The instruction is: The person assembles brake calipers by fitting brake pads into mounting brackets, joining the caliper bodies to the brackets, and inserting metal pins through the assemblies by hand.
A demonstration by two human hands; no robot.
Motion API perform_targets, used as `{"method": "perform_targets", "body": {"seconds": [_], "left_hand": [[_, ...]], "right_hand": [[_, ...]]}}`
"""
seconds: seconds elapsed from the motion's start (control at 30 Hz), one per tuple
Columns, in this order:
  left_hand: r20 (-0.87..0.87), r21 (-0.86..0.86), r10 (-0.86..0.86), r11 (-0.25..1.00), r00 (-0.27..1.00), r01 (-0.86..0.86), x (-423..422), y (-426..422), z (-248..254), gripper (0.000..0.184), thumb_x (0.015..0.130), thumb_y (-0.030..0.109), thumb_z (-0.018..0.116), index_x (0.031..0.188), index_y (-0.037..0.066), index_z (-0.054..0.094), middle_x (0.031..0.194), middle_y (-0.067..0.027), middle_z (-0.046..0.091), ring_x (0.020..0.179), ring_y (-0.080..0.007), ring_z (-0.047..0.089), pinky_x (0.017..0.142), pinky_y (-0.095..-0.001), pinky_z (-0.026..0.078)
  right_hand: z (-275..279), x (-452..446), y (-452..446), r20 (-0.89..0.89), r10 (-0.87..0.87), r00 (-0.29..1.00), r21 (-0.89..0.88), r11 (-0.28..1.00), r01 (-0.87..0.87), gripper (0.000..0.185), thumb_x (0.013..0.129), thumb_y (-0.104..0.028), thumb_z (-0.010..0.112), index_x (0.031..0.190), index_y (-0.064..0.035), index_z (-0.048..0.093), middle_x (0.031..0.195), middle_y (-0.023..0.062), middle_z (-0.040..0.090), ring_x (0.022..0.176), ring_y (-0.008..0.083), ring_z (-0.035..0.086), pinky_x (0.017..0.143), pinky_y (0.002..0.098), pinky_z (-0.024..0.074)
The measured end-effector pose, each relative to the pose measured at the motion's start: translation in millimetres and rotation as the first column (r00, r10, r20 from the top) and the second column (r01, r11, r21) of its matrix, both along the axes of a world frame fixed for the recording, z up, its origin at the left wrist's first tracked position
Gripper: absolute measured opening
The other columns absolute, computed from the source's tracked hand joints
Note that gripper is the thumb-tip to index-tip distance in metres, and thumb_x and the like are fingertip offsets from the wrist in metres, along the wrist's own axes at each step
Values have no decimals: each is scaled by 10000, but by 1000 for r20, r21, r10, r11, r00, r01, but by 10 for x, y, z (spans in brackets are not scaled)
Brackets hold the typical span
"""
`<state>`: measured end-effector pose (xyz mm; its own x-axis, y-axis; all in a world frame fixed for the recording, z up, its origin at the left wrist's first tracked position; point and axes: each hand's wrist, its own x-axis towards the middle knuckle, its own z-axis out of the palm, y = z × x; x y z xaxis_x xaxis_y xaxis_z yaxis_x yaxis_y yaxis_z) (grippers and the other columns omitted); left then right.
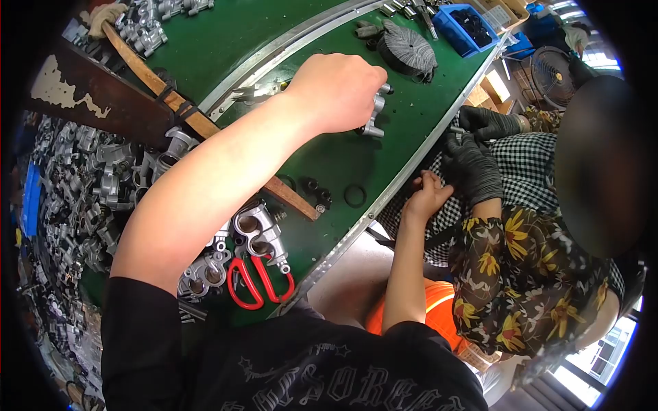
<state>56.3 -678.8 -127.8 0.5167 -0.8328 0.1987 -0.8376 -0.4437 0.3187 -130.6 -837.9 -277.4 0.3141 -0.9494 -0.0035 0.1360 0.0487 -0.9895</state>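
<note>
My left hand (336, 94) reaches across the green table, its fingers curled round a silver metal casting (374, 123). Only the casting's outer end shows; the hand covers the rest. Low at the table's right edge, my right hand (428, 196) is turned partly palm up with fingers bent inward; whatever they may hold is too small to make out. Below my left forearm lie bored metal castings (259, 229) and red-handled scissors (264, 282). Between my hands, a black ring (355, 196) and small black pieces (317, 190) rest on the table (329, 161).
A co-worker's gloved hands (476, 157) work close beside my right hand. A grey ribbed roll (408, 49) and a blue bin (466, 31) of black parts stand at the back. Castings heap up on the left (103, 178). A wooden strip (291, 197) lies under my forearm.
</note>
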Motion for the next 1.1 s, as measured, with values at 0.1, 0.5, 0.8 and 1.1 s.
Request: {"method": "perform_targets", "body": {"seconds": [0.1,0.5,0.8,1.1], "left_hand": [[4,-3,-4,1000,1000,4,0,3,9,136,682,88,512,782,52,596,740,-125,621,723,-297,614,616,-395,492],[-21,12,5,1000,1000,-4,37,-16,19,146,679,81,506,787,48,599,747,-125,622,727,-299,613,614,-393,491],[-39,35,15,999,999,-13,52,-21,40,141,682,86,511,786,52,601,764,-122,624,747,-292,612,627,-393,490],[-33,27,9,1000,999,-8,44,-16,43,138,689,88,511,789,55,601,767,-114,625,748,-284,612,623,-392,490]], "right_hand": [[109,21,34,29,-12,1000,20,1000,12,346,777,54,486,1032,9,257,825,138,508,678,140,506,542,209,432],[38,45,-5,5,7,1000,-35,999,-6,398,752,72,505,1059,20,257,813,130,514,646,133,490,545,211,417],[10,46,-13,-25,11,1000,-26,1000,-12,278,770,25,517,880,-28,267,842,127,540,606,120,487,548,212,399],[-104,33,-50,-40,11,999,-95,995,-15,298,769,43,513,905,-17,254,847,131,533,657,133,511,550,219,416]]}}
